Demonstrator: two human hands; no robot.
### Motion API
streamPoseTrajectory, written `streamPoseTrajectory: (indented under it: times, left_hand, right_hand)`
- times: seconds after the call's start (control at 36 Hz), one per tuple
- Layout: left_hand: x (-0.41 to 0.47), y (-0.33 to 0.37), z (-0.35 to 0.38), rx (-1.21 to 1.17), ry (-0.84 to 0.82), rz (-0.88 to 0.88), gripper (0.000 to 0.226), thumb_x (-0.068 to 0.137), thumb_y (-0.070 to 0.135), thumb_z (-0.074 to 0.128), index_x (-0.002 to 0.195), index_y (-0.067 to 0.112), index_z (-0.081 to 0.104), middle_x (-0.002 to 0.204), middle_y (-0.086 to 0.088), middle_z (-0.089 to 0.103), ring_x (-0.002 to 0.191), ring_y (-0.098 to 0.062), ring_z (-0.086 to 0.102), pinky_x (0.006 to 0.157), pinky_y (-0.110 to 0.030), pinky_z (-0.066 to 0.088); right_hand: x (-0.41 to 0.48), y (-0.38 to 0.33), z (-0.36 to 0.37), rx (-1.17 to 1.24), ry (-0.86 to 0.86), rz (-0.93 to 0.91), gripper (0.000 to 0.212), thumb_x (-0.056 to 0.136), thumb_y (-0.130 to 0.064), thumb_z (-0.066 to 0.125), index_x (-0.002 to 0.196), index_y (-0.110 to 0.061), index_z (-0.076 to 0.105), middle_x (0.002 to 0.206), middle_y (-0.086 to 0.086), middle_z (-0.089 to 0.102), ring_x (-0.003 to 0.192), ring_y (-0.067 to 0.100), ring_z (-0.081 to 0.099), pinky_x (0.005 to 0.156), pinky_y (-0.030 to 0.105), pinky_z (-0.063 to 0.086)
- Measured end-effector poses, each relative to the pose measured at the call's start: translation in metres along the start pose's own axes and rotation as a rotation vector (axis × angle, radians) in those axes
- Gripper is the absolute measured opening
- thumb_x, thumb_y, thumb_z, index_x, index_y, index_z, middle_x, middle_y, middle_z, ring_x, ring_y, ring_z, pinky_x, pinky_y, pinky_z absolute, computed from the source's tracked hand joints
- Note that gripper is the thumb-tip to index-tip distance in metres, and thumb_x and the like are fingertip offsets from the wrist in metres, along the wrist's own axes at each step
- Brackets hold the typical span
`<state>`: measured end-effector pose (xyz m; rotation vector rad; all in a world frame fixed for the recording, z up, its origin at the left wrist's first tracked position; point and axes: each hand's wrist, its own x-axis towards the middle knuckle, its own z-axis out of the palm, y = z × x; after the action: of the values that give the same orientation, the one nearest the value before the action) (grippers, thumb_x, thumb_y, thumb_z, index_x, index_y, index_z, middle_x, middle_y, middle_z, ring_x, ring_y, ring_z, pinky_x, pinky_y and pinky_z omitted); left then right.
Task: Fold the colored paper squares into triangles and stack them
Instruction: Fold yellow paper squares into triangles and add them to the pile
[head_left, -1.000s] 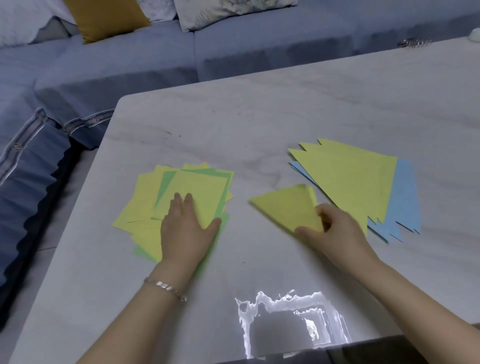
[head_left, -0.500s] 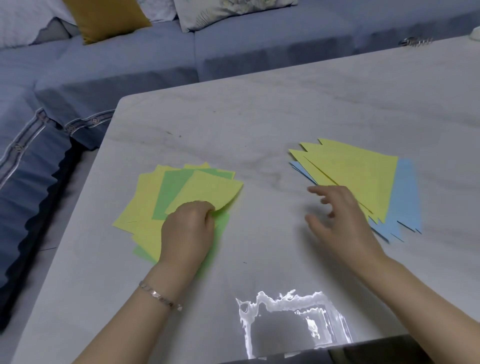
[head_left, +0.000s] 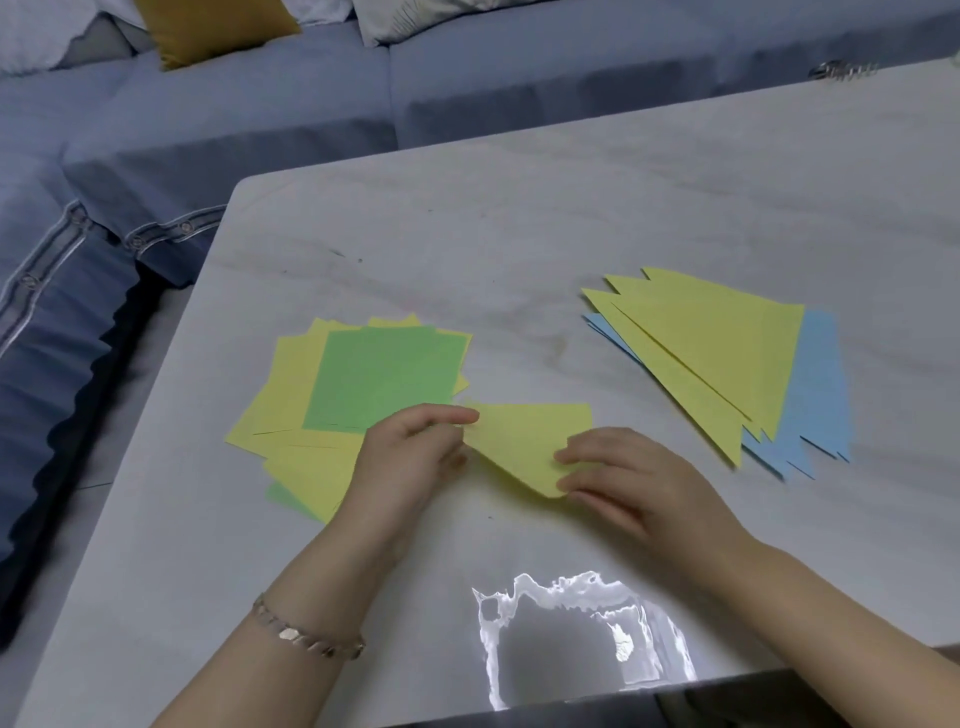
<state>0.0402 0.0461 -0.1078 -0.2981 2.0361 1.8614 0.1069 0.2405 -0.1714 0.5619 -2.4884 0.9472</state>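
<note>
Pinching a yellow sheet (head_left: 524, 441), the left hand (head_left: 410, 457) is holding its left corner while the fingers (head_left: 587, 453) of the right hand (head_left: 639, 483) are gripping its curled near corner.

Green square (head_left: 384, 379), yellow squares (head_left: 291, 384) — yellow triangles (head_left: 717, 353), blue triangles (head_left: 821, 395) — pale grey-veined table (head_left: 519, 234), blue sofa (head_left: 260, 104), mustard cushion (head_left: 208, 26).

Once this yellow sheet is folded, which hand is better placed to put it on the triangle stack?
Likely the right hand: it holds the yellow sheet on the side nearer the triangle stack.
</note>
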Motion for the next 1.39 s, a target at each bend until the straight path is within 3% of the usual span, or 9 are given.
streamPoseTrajectory:
  times: [0.11,0.22,0.36,0.61,0.72,0.86,1.08,1.28,1.39]
  left_hand:
    - [0.008,-0.001,0.000,-0.009,-0.098,-0.170,0.005,0.088,0.011,0.056,0.089,0.011,0.061,0.081,-0.012,0.060,0.064,-0.022,0.055,0.060,-0.028,0.044]
    - [0.017,-0.015,0.001,0.221,-0.081,-0.077,0.029,0.076,-0.006,0.066,0.089,0.020,0.065,0.081,-0.013,0.062,0.064,-0.022,0.055,0.066,-0.030,0.047]
    - [0.019,-0.019,0.005,0.390,-0.101,0.127,0.030,0.078,-0.010,0.062,0.093,0.016,0.068,0.039,0.013,0.020,0.040,-0.005,0.023,0.044,-0.015,0.022]
    - [0.007,-0.022,0.011,0.572,-0.123,0.313,0.036,0.084,-0.001,0.056,0.108,0.024,0.067,0.090,0.013,0.063,0.070,0.003,0.052,0.065,-0.005,0.036]
    - [-0.003,-0.015,0.016,0.469,-0.235,0.362,0.026,0.085,0.005,0.062,0.088,0.030,0.070,0.071,0.026,0.058,0.062,0.014,0.051,0.062,-0.004,0.034]
    - [-0.013,-0.006,0.020,0.376,-0.332,0.367,0.040,0.084,-0.005,0.059,0.075,0.033,0.067,0.070,0.020,0.068,0.069,0.003,0.060,0.067,-0.013,0.043]
    - [-0.020,-0.007,0.026,0.188,-0.252,0.258,0.020,0.088,0.013,0.060,0.099,0.029,0.060,0.063,0.005,0.065,0.056,-0.006,0.051,0.057,-0.014,0.039]
    - [-0.022,-0.014,0.030,0.258,-0.099,0.377,0.033,0.075,0.006,0.074,0.078,0.038,0.066,0.057,0.026,0.059,0.053,0.005,0.050,0.059,-0.005,0.038]
    - [-0.026,-0.013,0.031,0.308,-0.070,0.407,0.032,0.077,0.008,0.072,0.080,0.039,0.066,0.059,0.028,0.060,0.060,0.009,0.053,0.062,-0.003,0.036]
  right_hand:
    - [-0.005,-0.006,0.003,-0.003,-0.101,-0.084,0.028,0.093,-0.031,0.050,0.083,-0.014,0.070,0.089,-0.003,0.069,0.088,0.017,0.063,0.070,0.029,0.050]
    - [-0.012,-0.004,0.010,-0.013,-0.194,-0.075,0.020,0.089,-0.037,0.056,0.087,-0.021,0.068,0.086,-0.008,0.068,0.083,0.013,0.063,0.070,0.028,0.043]
    - [-0.021,0.007,0.009,0.083,-0.210,0.015,0.027,0.092,-0.041,0.049,0.096,-0.022,0.067,0.096,-0.006,0.069,0.092,0.010,0.060,0.079,0.028,0.042]
    - [0.002,-0.015,-0.012,0.411,-0.005,0.259,0.024,0.077,-0.053,0.062,0.085,-0.031,0.069,0.080,-0.013,0.067,0.076,0.003,0.060,0.073,0.020,0.045]
    - [0.016,-0.020,-0.017,0.483,0.014,0.412,0.014,0.070,-0.043,0.062,0.081,-0.039,0.070,0.081,-0.017,0.066,0.079,0.004,0.061,0.072,0.011,0.041]
    - [0.029,-0.021,-0.019,0.448,0.007,0.488,0.015,0.070,-0.031,0.072,0.065,-0.045,0.068,0.106,-0.019,0.058,0.102,-0.010,0.050,0.084,0.001,0.031]
    - [0.031,-0.028,-0.018,0.583,0.153,0.647,0.018,0.069,-0.002,0.076,0.064,-0.016,0.067,0.059,-0.015,0.063,0.056,-0.001,0.052,0.057,0.008,0.039]
    - [0.031,-0.037,-0.019,0.711,0.264,0.765,0.031,0.070,0.002,0.074,0.086,-0.023,0.064,0.058,-0.008,0.065,0.055,0.003,0.058,0.057,0.010,0.045]
    - [0.030,-0.038,-0.020,0.658,0.284,0.764,0.030,0.070,0.001,0.075,0.075,-0.028,0.070,0.060,-0.012,0.066,0.059,0.000,0.058,0.062,0.007,0.044]
